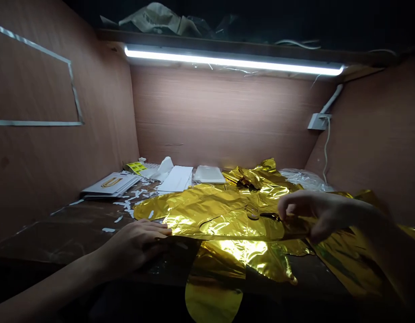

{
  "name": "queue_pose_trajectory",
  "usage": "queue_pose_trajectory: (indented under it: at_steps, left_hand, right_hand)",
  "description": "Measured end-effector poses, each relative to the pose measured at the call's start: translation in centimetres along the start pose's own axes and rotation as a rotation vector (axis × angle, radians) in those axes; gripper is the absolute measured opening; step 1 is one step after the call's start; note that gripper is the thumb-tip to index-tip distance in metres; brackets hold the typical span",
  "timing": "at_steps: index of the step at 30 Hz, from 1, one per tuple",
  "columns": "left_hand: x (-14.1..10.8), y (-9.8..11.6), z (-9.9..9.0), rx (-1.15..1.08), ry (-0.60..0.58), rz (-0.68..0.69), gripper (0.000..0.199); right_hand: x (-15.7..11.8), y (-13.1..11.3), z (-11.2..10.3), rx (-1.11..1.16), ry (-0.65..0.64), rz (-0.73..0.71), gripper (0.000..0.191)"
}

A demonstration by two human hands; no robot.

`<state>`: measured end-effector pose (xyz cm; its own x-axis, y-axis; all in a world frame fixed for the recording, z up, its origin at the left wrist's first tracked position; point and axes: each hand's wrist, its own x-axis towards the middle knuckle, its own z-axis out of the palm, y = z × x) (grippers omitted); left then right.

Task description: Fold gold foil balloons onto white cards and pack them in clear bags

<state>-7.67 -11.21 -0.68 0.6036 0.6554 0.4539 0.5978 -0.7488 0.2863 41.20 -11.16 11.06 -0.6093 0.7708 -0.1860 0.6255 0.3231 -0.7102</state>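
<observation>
Shiny gold foil sheets (207, 208) lie in a heap across the middle of the table, and one rounded piece (214, 291) hangs over the front edge. My left hand (135, 244) rests at the left end of the foil, its fingertips pressed together on the foil's near edge. Over the right part of the heap, my right hand (315, 213) is bent, with thumb and fingers curled down around a darker stretch of foil. Shadow partly hides its fingertips.
White cards with a gold U design (111, 184) are stacked at the left. Paper scraps (130, 204), a white sheet (176, 178), a translucent tray (209, 175) and clear plastic (306, 179) lie behind. Wooden walls enclose the table under a lit tube (234, 61).
</observation>
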Motion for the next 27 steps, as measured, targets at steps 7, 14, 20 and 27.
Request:
queue_pose_trajectory:
  at_steps: [7, 14, 20, 27]
  left_hand:
    - [0.5, -1.4, -1.5, -0.076, -0.088, -0.263, 0.036]
    - [2.6, -1.8, -1.8, -0.36, 0.038, -0.596, 0.054]
    - [2.6, -2.1, -1.7, -0.372, 0.061, -0.69, 0.072]
    - [2.2, -2.7, -1.9, -0.363, 0.053, -0.716, 0.077]
  right_hand:
    - [6.8, 3.2, -3.2, -0.031, 0.278, 0.084, 0.079]
    - [14.6, 3.8, -3.1, -0.634, 0.401, 0.268, 0.066]
    - [16.8, 1.4, 2.2, -0.797, 0.513, 0.146, 0.046]
    - [18.3, 1.5, 7.1, -0.713, 0.303, -0.123, 0.037]
